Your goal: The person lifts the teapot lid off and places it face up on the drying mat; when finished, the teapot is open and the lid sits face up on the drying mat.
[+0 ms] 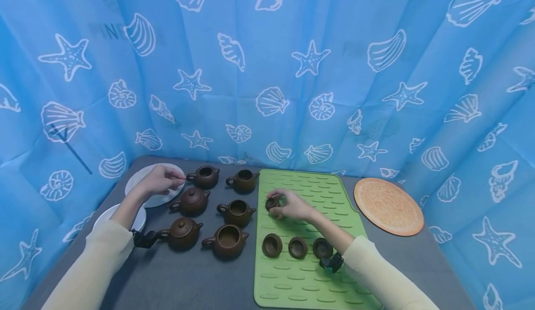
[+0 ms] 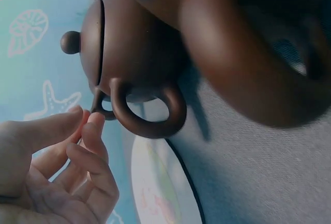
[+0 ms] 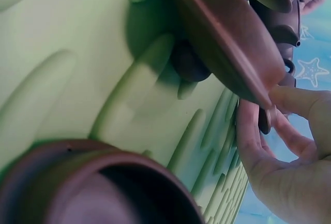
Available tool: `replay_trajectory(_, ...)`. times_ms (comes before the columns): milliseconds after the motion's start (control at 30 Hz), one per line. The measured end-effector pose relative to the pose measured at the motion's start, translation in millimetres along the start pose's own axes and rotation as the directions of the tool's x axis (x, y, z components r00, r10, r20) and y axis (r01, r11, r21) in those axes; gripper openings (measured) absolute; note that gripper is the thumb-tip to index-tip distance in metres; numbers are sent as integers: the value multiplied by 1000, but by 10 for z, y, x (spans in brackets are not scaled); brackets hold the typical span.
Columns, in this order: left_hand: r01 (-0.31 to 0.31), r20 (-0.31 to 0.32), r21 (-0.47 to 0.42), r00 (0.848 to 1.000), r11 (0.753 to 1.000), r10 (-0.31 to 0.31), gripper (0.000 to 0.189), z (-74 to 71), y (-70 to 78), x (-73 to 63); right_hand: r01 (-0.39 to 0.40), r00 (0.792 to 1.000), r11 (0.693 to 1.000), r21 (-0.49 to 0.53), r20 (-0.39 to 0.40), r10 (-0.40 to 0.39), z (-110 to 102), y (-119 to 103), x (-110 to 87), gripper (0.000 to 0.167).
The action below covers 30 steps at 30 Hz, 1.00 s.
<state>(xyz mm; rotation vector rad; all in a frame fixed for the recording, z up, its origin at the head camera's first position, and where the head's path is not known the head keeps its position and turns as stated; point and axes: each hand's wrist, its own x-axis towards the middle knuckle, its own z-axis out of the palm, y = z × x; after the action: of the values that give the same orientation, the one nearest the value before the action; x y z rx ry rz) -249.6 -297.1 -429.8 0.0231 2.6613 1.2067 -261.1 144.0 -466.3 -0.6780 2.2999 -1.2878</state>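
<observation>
At the back left, my left hand (image 1: 165, 180) pinches the handle of a lidless brown teapot (image 1: 205, 178). In the left wrist view, the thumb and fingertips meet at that handle, partly hidden behind a lidded teapot (image 2: 139, 48). Over the green ridged mat (image 1: 309, 273), my right hand (image 1: 290, 204) holds a small brown teapot lid (image 1: 272, 202) between thumb and fingers, hollow side showing. Only a dark rim of it (image 3: 265, 121) appears in the right wrist view. Three more lids lie upside down nearer the front: one on the left (image 1: 271, 245), one central (image 1: 297, 247), one on the right (image 1: 322, 247).
Other teapots stand left of the mat: two lidded (image 1: 191, 201), (image 1: 182, 234) and three lidless, at the back (image 1: 244, 181), middle (image 1: 237, 213) and front (image 1: 228, 241). White plates (image 1: 135, 180) lie under the left arm. A round orange-tan mat (image 1: 388, 205) lies right.
</observation>
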Motion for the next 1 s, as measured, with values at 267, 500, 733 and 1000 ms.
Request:
replay_trajectory(267,-11,-7,24,1000,1000,11,38,5,-33,-189,-6,999,1000,-22,-34,5,-69,-18,-10,47)
replay_trajectory(500,1,-1,18,1000,1000,-1,37,45,-31,-339,9,990,996,93,-140,4,-110,-214,11,43)
replay_trajectory(733,-5,-18,24,1000,1000,6,33,115,-76,-449,24,993,990,136,-121,-7,4,-501,40,35)
replay_trajectory(1000,-37,-42,57,998,998,40,26,146,-94,-467,86,994,989,121,-72,-78,222,-752,211,25)
